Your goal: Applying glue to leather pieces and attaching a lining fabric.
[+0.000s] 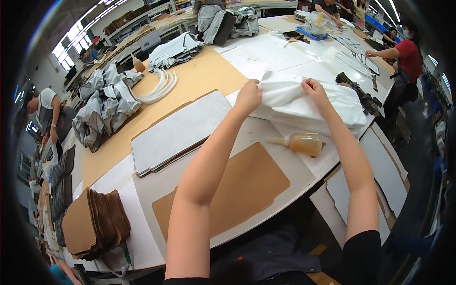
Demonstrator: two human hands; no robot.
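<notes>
A white, limp fabric sheet or bag (332, 109) lies bunched over the far right part of the table in front of me. My left hand (251, 96) is closed in a pinch on its left edge. Further right, my right hand (316, 94) grips a raised fold of the same cloth between thumb and fingers. Just below the cloth, a squeeze bottle (304, 143) of amber liquid lies on its side, nozzle to the left. A flat brown cardboard panel (256, 178) rests nearest me, partly hidden by my left forearm. Left of that forearm lie stacked white-faced panels (183, 128).
A pile of brown cardboard pieces (97, 223) stands at the lower left. Grey fabric bags (107, 104) and curved white tubing (161, 88) sit further left. Black straps (358, 92) lie beyond the cloth. More panels (387, 171) are at right. Other people work around; one wears red (408, 59).
</notes>
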